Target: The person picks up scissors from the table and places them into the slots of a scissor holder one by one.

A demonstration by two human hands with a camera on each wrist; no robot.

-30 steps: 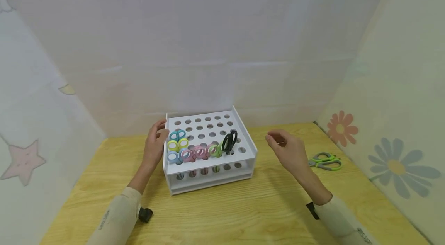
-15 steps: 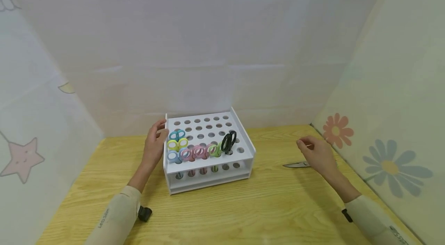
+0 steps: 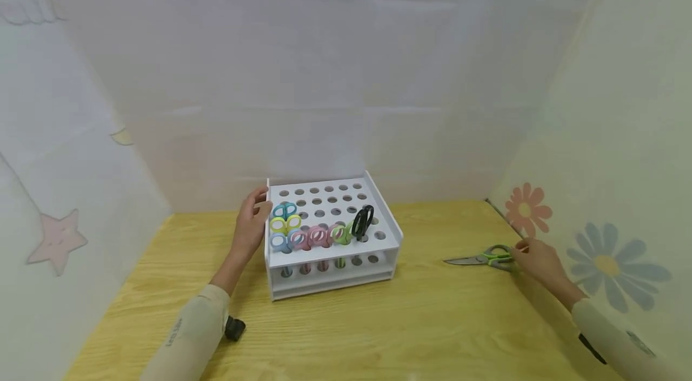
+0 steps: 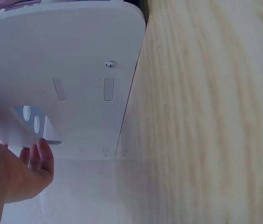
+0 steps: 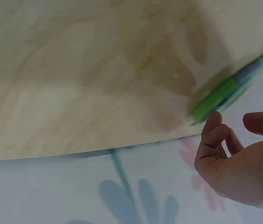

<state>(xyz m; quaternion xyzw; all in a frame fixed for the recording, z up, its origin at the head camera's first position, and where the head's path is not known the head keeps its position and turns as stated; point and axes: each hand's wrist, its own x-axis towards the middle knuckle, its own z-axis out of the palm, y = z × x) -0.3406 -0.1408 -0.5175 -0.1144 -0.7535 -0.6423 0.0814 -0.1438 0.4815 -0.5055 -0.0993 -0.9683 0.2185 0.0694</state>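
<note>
Green-and-grey scissors (image 3: 481, 259) lie on the table at the right in the head view, blades pointing left. My right hand (image 3: 542, 262) is at their handle end. In the right wrist view a gap shows between thumb and bent fingers, close to the green handle (image 5: 220, 98). A white rack (image 3: 335, 258) with rows of round holes stands in the middle. My left hand (image 3: 250, 226) rests against its left side wall, beside a cutout (image 4: 36, 122) in the left wrist view. Small scissors with teal (image 3: 285, 210), yellow (image 3: 285, 224), blue, pink and green handles stand in the rack.
Black-handled scissors (image 3: 363, 222) stand upright in the front row of the rack. The wooden table (image 3: 346, 339) is bounded by a pale back wall (image 3: 346, 68) and patterned side walls, the right one close to my right hand.
My right hand has moved right and down, past the green-and-grey scissors to their handle end. My left hand has stayed at the rack. The head view has shifted slightly.
</note>
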